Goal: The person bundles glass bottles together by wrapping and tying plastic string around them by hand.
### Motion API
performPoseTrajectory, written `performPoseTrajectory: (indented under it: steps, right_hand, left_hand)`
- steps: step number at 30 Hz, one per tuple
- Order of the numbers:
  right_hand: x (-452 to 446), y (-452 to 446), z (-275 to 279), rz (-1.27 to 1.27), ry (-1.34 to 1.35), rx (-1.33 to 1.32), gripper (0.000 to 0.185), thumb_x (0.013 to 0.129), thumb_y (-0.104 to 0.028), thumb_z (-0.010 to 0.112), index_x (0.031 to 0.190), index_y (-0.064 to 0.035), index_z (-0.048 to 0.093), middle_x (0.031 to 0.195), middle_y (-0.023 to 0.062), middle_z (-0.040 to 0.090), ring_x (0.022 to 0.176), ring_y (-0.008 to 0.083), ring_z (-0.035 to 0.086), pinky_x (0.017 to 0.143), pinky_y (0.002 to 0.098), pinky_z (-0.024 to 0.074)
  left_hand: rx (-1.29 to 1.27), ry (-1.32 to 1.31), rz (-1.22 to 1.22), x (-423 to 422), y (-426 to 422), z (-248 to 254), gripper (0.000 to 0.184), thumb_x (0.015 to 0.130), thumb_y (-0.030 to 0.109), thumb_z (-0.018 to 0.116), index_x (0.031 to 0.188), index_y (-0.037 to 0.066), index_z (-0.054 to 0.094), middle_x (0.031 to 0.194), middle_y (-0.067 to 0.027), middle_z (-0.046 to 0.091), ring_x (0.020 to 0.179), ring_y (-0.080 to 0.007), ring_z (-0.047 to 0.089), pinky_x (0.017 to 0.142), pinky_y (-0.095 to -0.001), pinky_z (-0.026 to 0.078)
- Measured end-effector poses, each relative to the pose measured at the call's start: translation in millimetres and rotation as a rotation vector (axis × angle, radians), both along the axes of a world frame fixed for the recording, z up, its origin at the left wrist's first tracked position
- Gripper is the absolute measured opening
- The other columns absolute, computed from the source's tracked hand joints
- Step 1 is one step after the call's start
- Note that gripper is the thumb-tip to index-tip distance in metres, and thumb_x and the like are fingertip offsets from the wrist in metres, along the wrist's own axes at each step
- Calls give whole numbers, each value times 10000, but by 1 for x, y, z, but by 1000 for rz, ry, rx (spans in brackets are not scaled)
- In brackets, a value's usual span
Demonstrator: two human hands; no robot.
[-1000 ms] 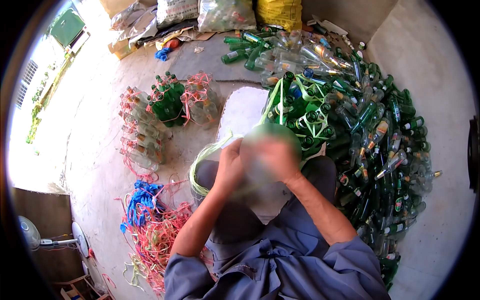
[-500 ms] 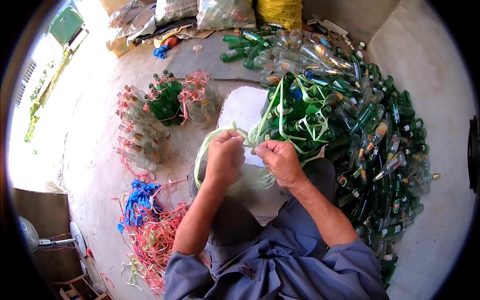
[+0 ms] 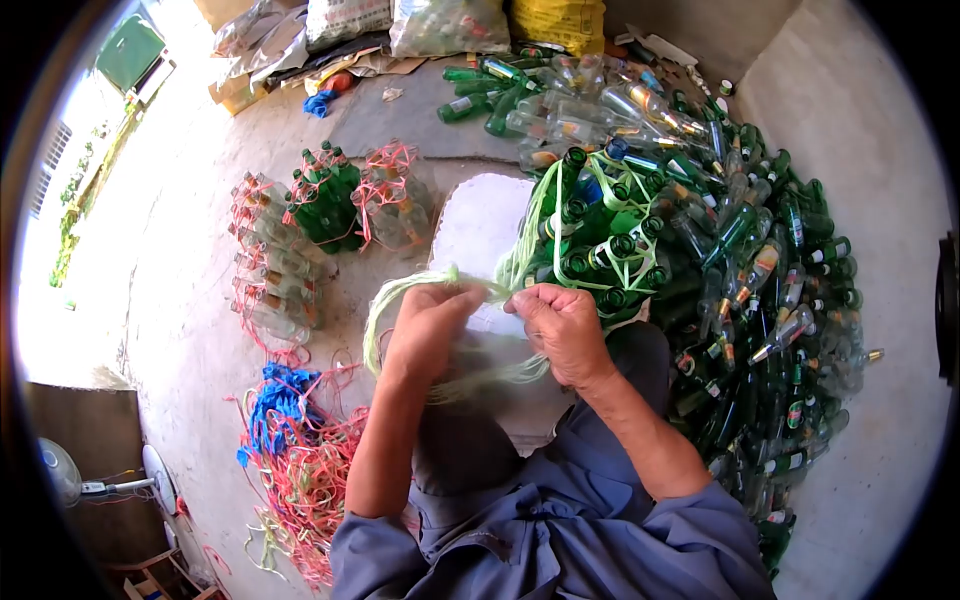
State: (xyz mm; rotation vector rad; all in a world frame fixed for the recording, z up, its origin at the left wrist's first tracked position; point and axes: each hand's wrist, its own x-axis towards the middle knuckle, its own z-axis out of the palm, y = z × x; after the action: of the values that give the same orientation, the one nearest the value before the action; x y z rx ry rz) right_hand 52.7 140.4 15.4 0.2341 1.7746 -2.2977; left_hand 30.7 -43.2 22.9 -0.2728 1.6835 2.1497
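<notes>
My left hand [image 3: 432, 325] is closed on a loose bundle of pale green plastic twine [image 3: 383, 318], which loops out to its left and below; the hand is slightly blurred. Just to the right, my right hand [image 3: 560, 328] pinches the same twine between thumb and fingers. More strands run from there up to a cluster of green bottles [image 3: 603, 245] criss-crossed by the green twine around their necks. Behind the hands lies a white board [image 3: 482, 215], partly covered by them.
Bottle bundles tied with pink twine [image 3: 327, 200] stand at the left. A tangled pink and blue twine heap [image 3: 305, 450] lies nearer me. Many loose bottles [image 3: 745, 300] pile up along the right wall. Full sacks [image 3: 450, 25] sit at the back, and a fan [image 3: 60, 470] is at lower left.
My left hand has moved left and slightly down, drawing the twine loop wider. My right hand stays almost in place, still pinching the twine.
</notes>
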Motion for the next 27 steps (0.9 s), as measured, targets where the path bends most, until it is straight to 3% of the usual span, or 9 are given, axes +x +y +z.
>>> performPoseTrajectory:
  steps: [2,6,11,14,18,20,24,25,27]
  right_hand:
    - [0,4,3,3,-41,-50,188,964,-125,626,875,38,658,569,-84,424,431,0,293,397,199,215]
    - [2,2,1,42,-90,-65,207,976,-139,612,863,30,653,560,-87,416,427,0,287,396,198,214]
    - [3,-6,6,70,-133,-149,221,983,-152,607,859,25,652,551,-96,406,422,-1,276,393,206,202]
    - [3,-8,20,77,-133,-128,232,983,-145,601,817,10,651,559,-94,394,453,11,305,430,204,232]
    - [9,-5,32,106,220,288,210,970,-115,601,801,-5,658,612,-72,468,542,39,384,514,215,310]
    - [14,10,38,160,349,403,176,955,-87,608,808,-5,662,659,-53,520,593,56,422,555,226,342]
    - [11,23,53,91,763,490,146,876,-66,672,781,24,607,1083,172,653,993,273,627,864,364,490]
    - [11,28,61,148,691,399,122,884,-42,709,821,20,624,1259,174,602,1116,219,550,964,328,432]
    - [0,31,74,154,819,402,95,885,-26,699,838,18,629,1283,188,598,1184,235,542,982,343,432]
  left_hand:
    - [-281,251,-109,10,-19,2,212,892,172,660,829,-28,693,696,33,599,621,-47,510,556,-239,402]
    - [-301,324,-114,26,-43,12,210,886,181,694,783,-2,680,687,51,579,664,-34,493,606,-227,404]
    - [223,611,159,28,-24,3,340,958,264,644,748,4,578,880,-129,595,930,-231,573,904,-369,428]
    - [624,479,179,19,-4,11,272,987,239,600,841,10,599,899,-138,634,918,-244,595,968,-408,434]
    - [988,432,86,-7,5,12,242,1028,259,510,899,74,596,750,-56,533,769,-229,541,894,-451,447]
    - [1042,366,116,-17,6,23,273,1054,265,434,953,102,628,689,-8,434,674,-173,447,773,-375,414]
    - [1171,335,45,-35,4,23,308,1066,262,393,998,111,653,664,7,407,613,-140,385,680,-320,360]
    - [1177,334,33,-38,6,21,317,1068,264,386,1005,113,657,654,10,401,591,-135,369,656,-312,348]
    - [1167,321,20,-40,14,24,320,1070,276,385,1007,119,657,622,18,375,539,-129,332,597,-300,322]
